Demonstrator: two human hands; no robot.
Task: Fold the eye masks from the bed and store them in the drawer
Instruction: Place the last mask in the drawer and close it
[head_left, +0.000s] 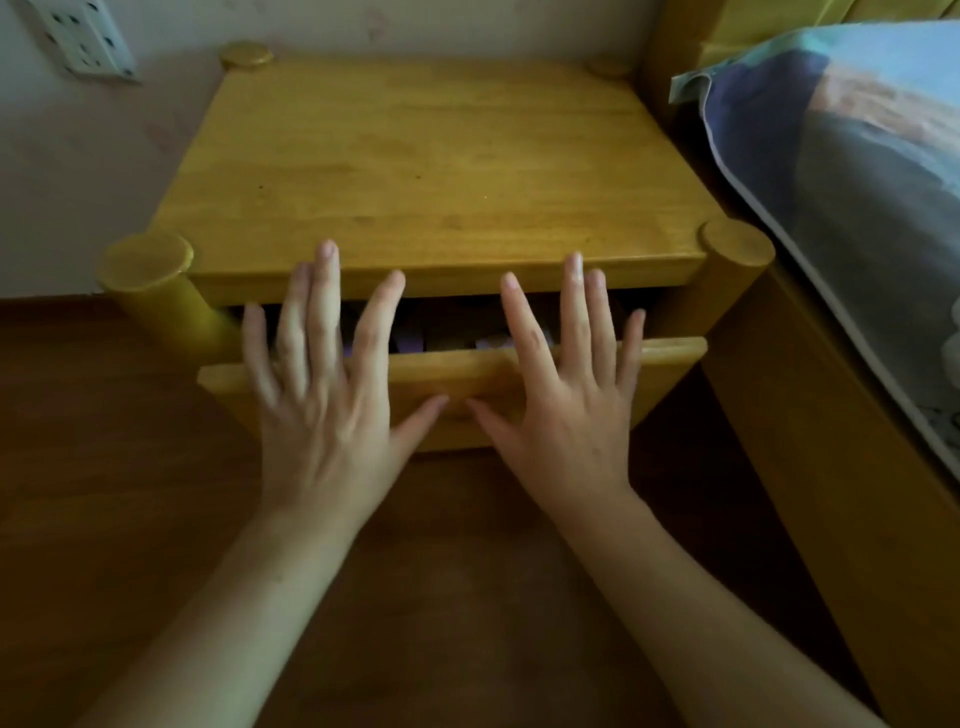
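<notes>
The yellow wooden nightstand has its drawer out by a narrow gap. Inside the dark gap I make out purple fabric, partly hidden and too dim to identify. My left hand lies flat against the left half of the drawer front, fingers spread, fingertips over the gap. On the right half my right hand rests the same way, fingers apart. Both thumbs nearly meet at the drawer's middle. Neither hand holds anything.
The wooden bed frame stands close on the right, with a blue and grey pillow on it. A white wall socket is at the upper left. Brown wooden floor lies below and to the left.
</notes>
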